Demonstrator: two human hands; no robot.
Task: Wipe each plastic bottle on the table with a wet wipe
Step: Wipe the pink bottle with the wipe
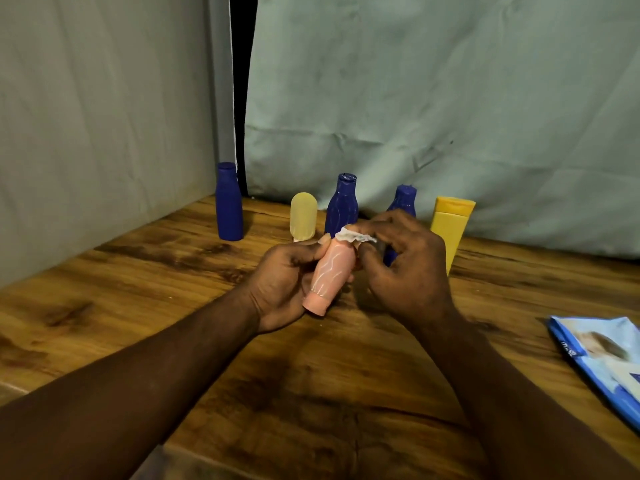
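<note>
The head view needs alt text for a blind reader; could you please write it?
A left hand holds a pink bottle while the right hand pinches a wet wipe against its far end. Behind stand three blue bottles and two yellow bottles; a wipes pack lies on the table, right.

Left grip [284,282] and right grip [405,268] are bare, as are both forearms [156,368].

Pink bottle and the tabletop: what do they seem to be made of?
Pink bottle: looks like opaque plastic with a soft sheen, going by its smooth moulded shape. Tabletop: brown wood grain with dark streaks, slightly glossy; solid wood or printed laminate, I cannot tell.
</note>
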